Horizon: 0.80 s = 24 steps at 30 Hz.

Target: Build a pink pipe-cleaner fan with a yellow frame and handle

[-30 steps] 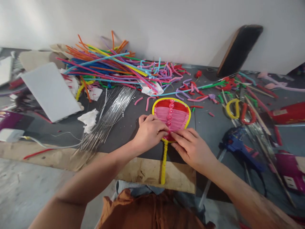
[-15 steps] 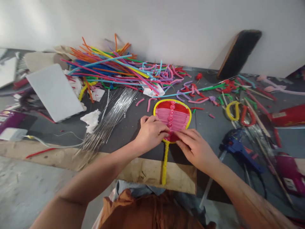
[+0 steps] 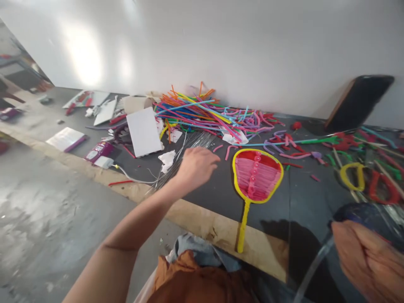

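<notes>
A paddle-shaped fan of pink and red pipe cleaners lies flat on the dark table, with a yellow rim, a yellow handle and a row of pink beads down its middle. To its left, my left hand hovers near a bundle of thin metal wires, fingers loosely bent and nothing visible in them. My right hand, blurred at the right edge, is by the dark blue glue gun and its clear glue stick. Whether it grips the gun cannot be made out.
A heap of coloured pipe cleaners lies along the wall. A phone leans there at the right. Yellow-handled scissors and red-handled scissors lie near the gun. A white card and a purple device with a cable are left.
Both hands have come off the fan, the left moving left and the right moving right toward the glue gun. The fan now lies untouched. The view has turned left.
</notes>
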{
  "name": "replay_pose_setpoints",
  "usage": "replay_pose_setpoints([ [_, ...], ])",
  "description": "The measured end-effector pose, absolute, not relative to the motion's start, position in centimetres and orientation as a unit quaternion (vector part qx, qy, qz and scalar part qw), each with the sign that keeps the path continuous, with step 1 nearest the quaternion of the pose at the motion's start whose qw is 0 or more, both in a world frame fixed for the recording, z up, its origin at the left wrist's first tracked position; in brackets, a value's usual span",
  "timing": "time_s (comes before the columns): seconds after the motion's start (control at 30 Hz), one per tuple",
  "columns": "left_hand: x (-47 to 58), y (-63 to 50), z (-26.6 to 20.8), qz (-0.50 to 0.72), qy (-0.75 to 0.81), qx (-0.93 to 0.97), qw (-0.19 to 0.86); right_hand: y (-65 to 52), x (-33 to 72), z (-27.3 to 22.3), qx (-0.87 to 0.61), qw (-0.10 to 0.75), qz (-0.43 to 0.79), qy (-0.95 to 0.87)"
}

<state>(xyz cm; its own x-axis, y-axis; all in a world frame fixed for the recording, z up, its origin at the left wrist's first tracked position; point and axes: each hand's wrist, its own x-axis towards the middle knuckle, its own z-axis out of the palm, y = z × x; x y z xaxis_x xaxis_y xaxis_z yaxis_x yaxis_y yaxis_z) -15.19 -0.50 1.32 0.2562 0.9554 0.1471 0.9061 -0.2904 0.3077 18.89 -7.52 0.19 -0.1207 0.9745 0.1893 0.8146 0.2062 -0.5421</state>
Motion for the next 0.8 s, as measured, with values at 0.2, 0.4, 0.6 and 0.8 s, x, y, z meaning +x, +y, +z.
replay_pose_setpoints([
  [0.2, -18.6, 5.1, 1.1, 0.101, 0.654, 0.748, 0.061, -9.7, 20.3, -1.3, -0.619, 0.292, 0.138, -0.716],
  [0.4, -16.2, 9.1, -1.0, 0.079, 0.646, 0.754, 0.095, -11.0, 19.9, -0.6, -0.525, 0.267, 0.101, -0.802],
  [0.6, -15.9, 9.7, -1.9, 0.109, 0.653, 0.738, 0.131, -9.4, 18.5, 0.3, -0.457, 0.289, 0.078, -0.838],
  [0.8, -17.2, 9.1, -1.2, 0.218, 0.639, 0.704, 0.219, -5.4, 14.5, 1.9, -0.378, 0.295, 0.140, -0.866],
])
